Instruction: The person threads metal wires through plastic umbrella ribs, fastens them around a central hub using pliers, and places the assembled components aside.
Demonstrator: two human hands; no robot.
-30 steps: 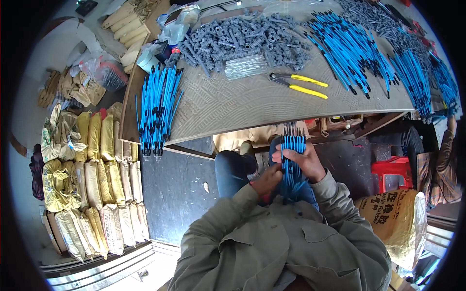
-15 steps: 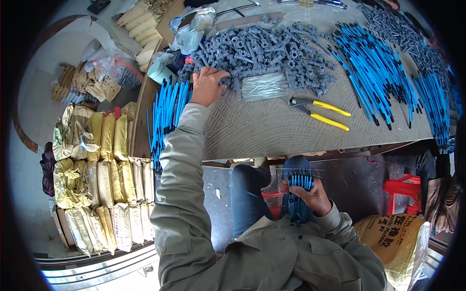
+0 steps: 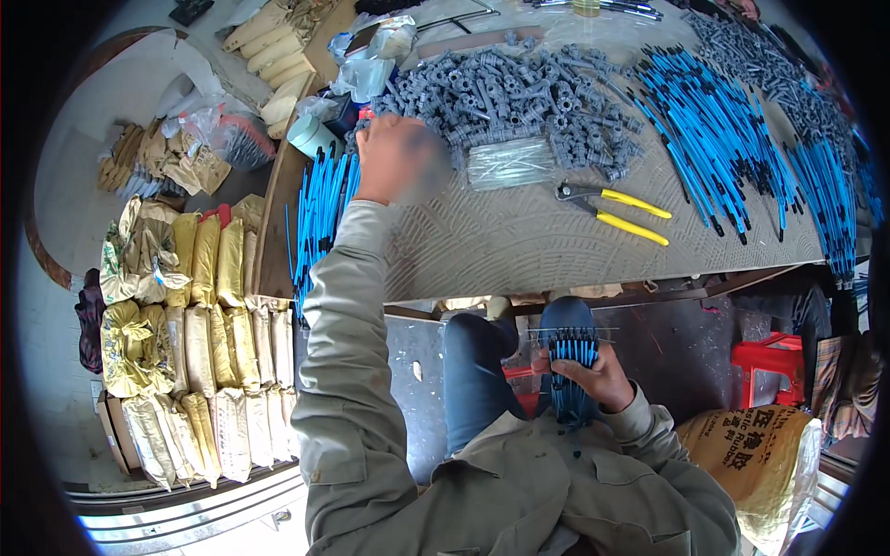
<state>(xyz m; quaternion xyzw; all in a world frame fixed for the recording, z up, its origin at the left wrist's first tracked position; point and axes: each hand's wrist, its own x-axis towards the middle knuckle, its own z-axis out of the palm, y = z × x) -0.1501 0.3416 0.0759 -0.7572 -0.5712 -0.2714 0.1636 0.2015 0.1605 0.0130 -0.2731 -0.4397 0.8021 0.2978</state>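
Note:
My left hand [image 3: 382, 159] is over the left end of a heap of grey plastic fittings [image 3: 501, 97] on the table. A smeared grey patch covers its fingers, so what they hold, if anything, cannot be made out. Low over my lap, my right hand [image 3: 607, 380] is closed round a bundle of thin blue rods with black ends [image 3: 573, 352]. Thin metal wires cross the top of that bundle. Beside the grey heap lies a clear pack of thin pale sticks [image 3: 510, 165]. Pliers with yellow handles [image 3: 632, 215] rest to its right.
More blue rods lie in a large pile [image 3: 718, 139] at the right and a smaller one [image 3: 320, 213] at the left table edge. A pale green cup [image 3: 312, 136] stands there. Stacked yellow bags [image 3: 199, 343] fill the left; a red stool [image 3: 771, 366] and printed sack [image 3: 751, 463] are right.
My left hand has shifted slightly toward me and left, its fingers now blurred. My right hand stays almost in place with the bundle of rods.

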